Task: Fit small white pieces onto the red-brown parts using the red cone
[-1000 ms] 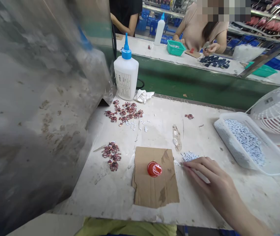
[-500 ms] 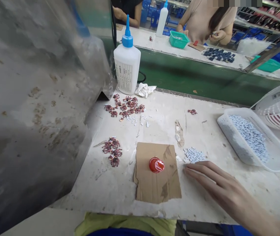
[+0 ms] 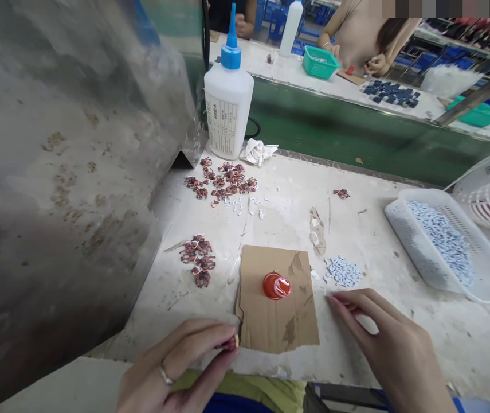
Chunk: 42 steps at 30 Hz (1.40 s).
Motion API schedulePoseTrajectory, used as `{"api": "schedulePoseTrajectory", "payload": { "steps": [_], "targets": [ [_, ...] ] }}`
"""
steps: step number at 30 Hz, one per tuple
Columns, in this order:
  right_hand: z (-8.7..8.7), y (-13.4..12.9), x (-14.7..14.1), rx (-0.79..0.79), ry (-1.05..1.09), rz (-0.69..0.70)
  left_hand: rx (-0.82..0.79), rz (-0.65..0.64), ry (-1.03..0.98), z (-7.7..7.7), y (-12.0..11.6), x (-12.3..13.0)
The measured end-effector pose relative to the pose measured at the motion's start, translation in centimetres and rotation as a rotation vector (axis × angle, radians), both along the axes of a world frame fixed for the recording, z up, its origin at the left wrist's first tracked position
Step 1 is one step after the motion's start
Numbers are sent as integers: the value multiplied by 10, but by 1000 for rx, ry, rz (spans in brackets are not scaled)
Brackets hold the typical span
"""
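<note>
My left hand (image 3: 184, 367), with a ring on one finger, pinches a small brown figurine (image 3: 230, 343) with an orange-yellow edge, mostly hidden by the fingers. It is at the near left corner of a cardboard piece (image 3: 266, 327). On the cardboard sits a small red cup (image 3: 276, 285) with a shiny, wet-looking top. My right hand (image 3: 391, 332) is right of the cardboard, thumb and forefinger pressed together; what is between the tips is too small to make out. Just beyond it lies a pile of small pale blue-white pieces (image 3: 343, 271).
Brown figurines lie in a near group (image 3: 198, 258) and a far group (image 3: 227, 182), with one single figurine (image 3: 341, 194) apart. A glue bottle (image 3: 228, 109) and crumpled tissue (image 3: 258, 152) stand behind. A metal housing (image 3: 68, 172) blocks the left; a white basket (image 3: 403, 235) holds more pieces.
My left hand has come into view from below, holding a brown figurine. My right hand's fingers, earlier stretched flat beside the pale pieces, are now bent into a pinch. The view has shifted slightly.
</note>
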State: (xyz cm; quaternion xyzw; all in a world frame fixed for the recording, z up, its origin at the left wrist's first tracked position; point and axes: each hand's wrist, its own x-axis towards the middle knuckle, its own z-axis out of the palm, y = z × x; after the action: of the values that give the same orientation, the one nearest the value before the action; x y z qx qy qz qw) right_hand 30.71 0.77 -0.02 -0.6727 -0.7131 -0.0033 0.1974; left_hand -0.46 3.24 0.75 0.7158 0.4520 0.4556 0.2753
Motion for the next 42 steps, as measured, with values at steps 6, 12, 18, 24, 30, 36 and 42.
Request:
{"api": "schedulePoseTrajectory", "payload": {
  "steps": [6, 12, 18, 24, 30, 36, 42],
  "targets": [
    [0, 0, 18, -56, 30, 178, 54, -96, -8, -11, 6, 3],
    [-1, 6, 23, -158, 80, 189, -27, -78, -10, -11, 5, 4],
    [-11, -4, 22, -57, -89, 277, -111, -67, -10, -13, 4, 9],
    [-3, 6, 14, -50, 104, 225, -130, -87, -54, -12, 4, 9],
    [22, 27, -22, -57, 275, 313, -155, -67, -66, -11, 1, 10],
    [30, 40, -44, -34, 309, 356, -186, -41, -129, -12, -2, 10],
    [31, 43, -47, -27, 308, 380, -147, -83, -90, -13, -1, 7]
  ]
}}
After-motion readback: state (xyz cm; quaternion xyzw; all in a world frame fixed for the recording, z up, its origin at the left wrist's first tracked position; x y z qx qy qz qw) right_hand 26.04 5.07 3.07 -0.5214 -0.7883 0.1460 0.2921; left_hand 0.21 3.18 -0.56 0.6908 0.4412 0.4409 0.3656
